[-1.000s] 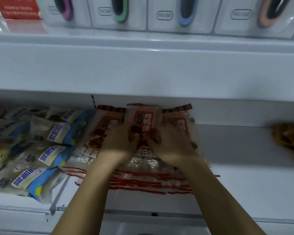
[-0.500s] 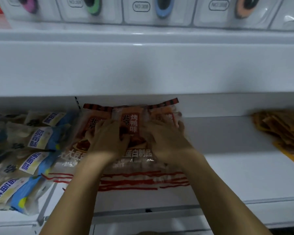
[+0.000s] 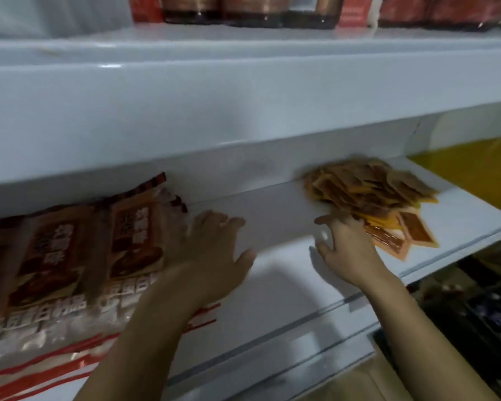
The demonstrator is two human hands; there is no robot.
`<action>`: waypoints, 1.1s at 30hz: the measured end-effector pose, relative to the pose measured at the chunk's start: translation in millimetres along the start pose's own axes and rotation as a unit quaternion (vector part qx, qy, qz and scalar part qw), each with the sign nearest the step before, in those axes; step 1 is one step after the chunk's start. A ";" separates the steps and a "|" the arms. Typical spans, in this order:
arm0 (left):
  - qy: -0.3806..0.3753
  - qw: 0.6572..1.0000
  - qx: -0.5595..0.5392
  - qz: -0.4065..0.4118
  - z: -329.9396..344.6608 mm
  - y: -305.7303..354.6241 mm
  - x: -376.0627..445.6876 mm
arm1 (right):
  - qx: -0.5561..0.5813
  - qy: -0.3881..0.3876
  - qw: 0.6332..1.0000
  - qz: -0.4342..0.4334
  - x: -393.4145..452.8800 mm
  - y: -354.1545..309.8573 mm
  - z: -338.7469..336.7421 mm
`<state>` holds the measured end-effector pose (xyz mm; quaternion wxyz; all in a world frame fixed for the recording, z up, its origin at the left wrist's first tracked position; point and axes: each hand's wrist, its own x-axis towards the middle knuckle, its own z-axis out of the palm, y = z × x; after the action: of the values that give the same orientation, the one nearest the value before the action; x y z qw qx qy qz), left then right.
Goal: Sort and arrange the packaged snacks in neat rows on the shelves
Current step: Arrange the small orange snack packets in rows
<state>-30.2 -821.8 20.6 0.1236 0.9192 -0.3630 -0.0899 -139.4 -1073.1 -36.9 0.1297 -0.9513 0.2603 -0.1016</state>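
Large brown-and-clear snack bags with red stripes lie side by side on the white shelf at the left. My left hand hovers just right of them with fingers spread, holding nothing. A loose heap of small orange and brown snack packets sits at the right of the same shelf. My right hand reaches to the heap's near left edge with fingers extended; whether it touches a packet is unclear in the blur.
The shelf above overhangs low over the working space. Dark jars and red packages stand on the top shelf. A yellow surface lies beyond the shelf's right end, and dark goods sit lower right.
Both hands have come off the brown snack bags and moved right. The view swung right, so the orange packet heap is nearer the centre and the blue packets have left the frame.
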 end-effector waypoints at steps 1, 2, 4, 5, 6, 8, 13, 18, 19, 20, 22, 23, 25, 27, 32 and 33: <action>-0.012 1.000 0.002 0.011 6.8 17.7 10.8 | 0.011 0.009 1.000 0.006 7.1 21.7 -1.6; -0.029 0.999 -0.003 0.016 15.0 33.6 23.5 | 0.024 0.019 0.999 0.008 14.1 40.8 -3.9; -0.056 0.998 -0.009 0.016 35.8 66.0 49.1 | 0.033 0.043 0.999 -0.001 27.2 75.3 -10.4; -0.061 0.998 -0.009 0.014 49.7 79.8 62.8 | 0.030 0.054 0.998 -0.006 34.0 90.8 -14.0; -0.070 0.997 -0.010 0.007 64.5 91.0 77.2 | 0.025 0.060 0.998 -0.009 41.7 105.4 -17.6; -0.076 0.997 -0.006 -0.020 95.5 109.3 105.0 | 0.017 0.063 0.998 -0.008 57.1 130.8 -24.3; -0.005 0.997 0.025 -0.073 142.3 130.9 140.0 | 0.011 0.107 0.991 -0.076 104.7 169.2 -18.1; 0.046 0.982 -0.131 -0.129 128.5 158.5 169.2 | 0.027 0.008 0.997 -0.070 143.2 175.5 -8.3; 0.049 0.963 -0.233 -0.128 124.9 165.7 180.0 | 0.035 0.016 0.996 -0.081 145.6 178.5 -3.2; 0.062 0.926 -0.353 -0.119 124.3 173.5 191.0 | 0.045 0.024 0.995 -0.086 146.8 181.5 1.2; 0.085 0.824 -0.544 -0.133 126.6 186.6 212.3 | 0.055 0.034 0.993 -0.096 149.5 185.7 8.5; 0.090 0.786 -0.595 -0.143 128.2 191.3 223.8 | 0.058 0.038 0.993 -0.098 150.2 187.1 10.9; 0.107 0.771 -0.610 -0.149 128.8 205.1 244.1 | 0.070 0.050 0.991 -0.099 150.2 188.5 13.7; 0.112 0.780 -0.595 -0.158 130.8 216.5 263.7 | 0.081 0.052 0.990 -0.104 151.3 188.5 14.6; 0.104 0.752 -0.618 -0.203 136.3 222.0 286.2 | 0.130 0.061 0.984 -0.107 155.1 194.3 14.8; 0.106 0.736 -0.637 -0.200 136.9 221.9 286.3 | 0.155 0.057 0.980 -0.107 155.6 195.3 14.5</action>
<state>-2.0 -1197.9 -66.6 0.6973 0.6805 -0.0126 -0.2248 -95.9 -1313.6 -89.5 0.2491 -0.9348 0.1449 -0.2077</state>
